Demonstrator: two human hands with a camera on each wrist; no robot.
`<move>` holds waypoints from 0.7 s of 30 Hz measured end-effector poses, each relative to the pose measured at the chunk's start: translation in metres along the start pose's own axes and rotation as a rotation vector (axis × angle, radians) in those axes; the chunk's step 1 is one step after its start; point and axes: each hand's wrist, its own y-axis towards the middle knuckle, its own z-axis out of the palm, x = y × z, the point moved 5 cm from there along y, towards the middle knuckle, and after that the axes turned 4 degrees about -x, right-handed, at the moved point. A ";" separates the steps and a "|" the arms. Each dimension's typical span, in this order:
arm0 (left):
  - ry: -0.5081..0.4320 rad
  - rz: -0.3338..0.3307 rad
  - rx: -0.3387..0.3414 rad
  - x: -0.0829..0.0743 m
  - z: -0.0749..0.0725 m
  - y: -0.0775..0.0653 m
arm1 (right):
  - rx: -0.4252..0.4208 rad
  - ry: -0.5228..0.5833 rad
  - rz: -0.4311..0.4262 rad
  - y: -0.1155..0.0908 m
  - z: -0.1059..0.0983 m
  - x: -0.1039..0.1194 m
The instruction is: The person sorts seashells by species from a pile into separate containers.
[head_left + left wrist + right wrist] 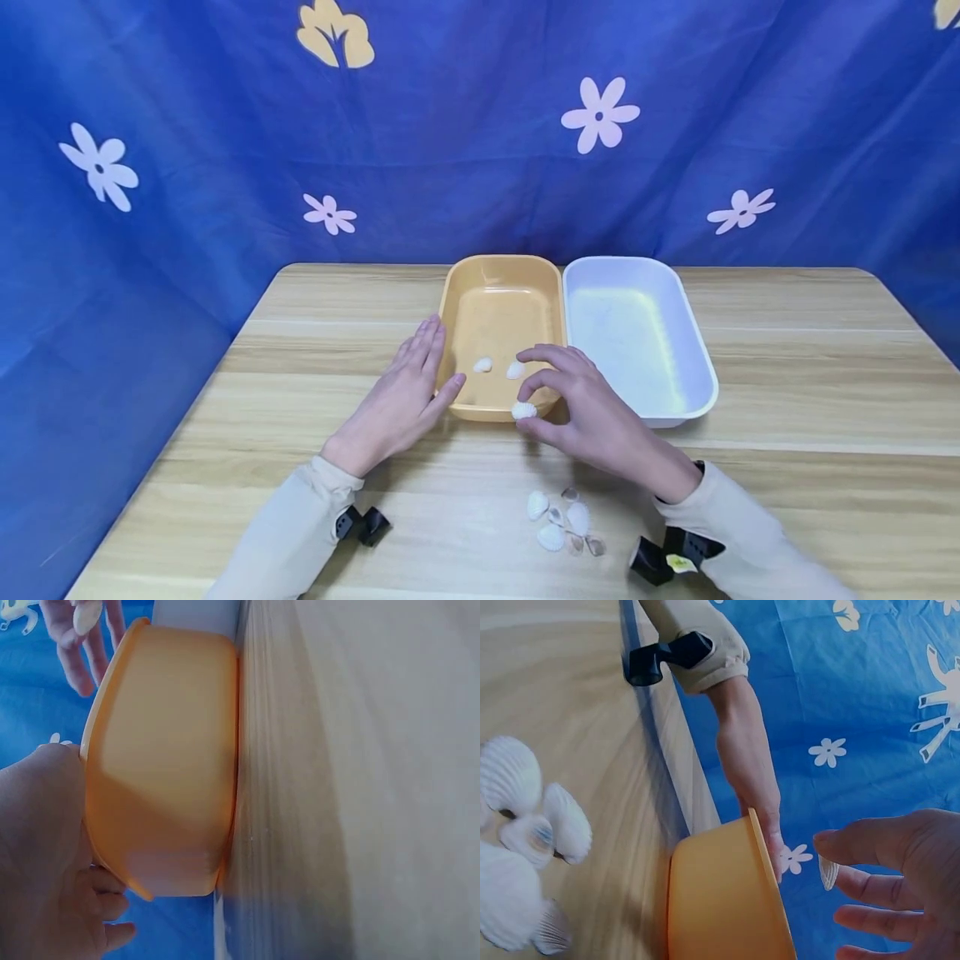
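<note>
My right hand (585,408) pinches a ribbed white seashell (523,410) between thumb and forefinger, above the near rim of the orange tray (502,271). In the right wrist view the same shell (828,872) shows edge-on at the fingertips. Against the tray's left side rests my left hand (397,400), its fingers straight and its thumb at the near left corner. Two white shells, one on the left (483,365) and one on the right (515,370), lie inside the orange tray. Nearer on the table is a cluster of several shells (551,537), white and brownish.
A white tray (697,367) stands directly right of the orange one. Both sit on a wood-grain table (810,400) toward its back edge. Behind hangs a blue cloth (465,150) with flower prints. Each wrist wears a small black camera, the right one (663,558) close to the shell cluster.
</note>
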 end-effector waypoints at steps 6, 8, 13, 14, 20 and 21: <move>0.007 -0.001 0.010 0.000 0.000 0.000 | -0.003 -0.029 0.053 0.013 0.001 -0.007; 0.008 -0.005 0.014 0.000 -0.001 0.000 | -0.005 -0.019 0.081 0.016 0.003 -0.010; 0.001 -0.008 0.020 0.001 -0.001 -0.002 | -0.028 0.003 0.130 0.026 0.007 -0.017; -0.001 -0.009 0.022 0.001 -0.001 -0.002 | -0.037 0.004 0.131 0.028 0.008 -0.018; -0.021 -0.005 0.019 0.000 -0.001 -0.002 | -0.088 0.001 0.149 0.044 0.013 -0.021; -0.024 -0.003 0.018 0.000 -0.001 -0.002 | -0.087 -0.002 0.161 0.047 0.015 -0.021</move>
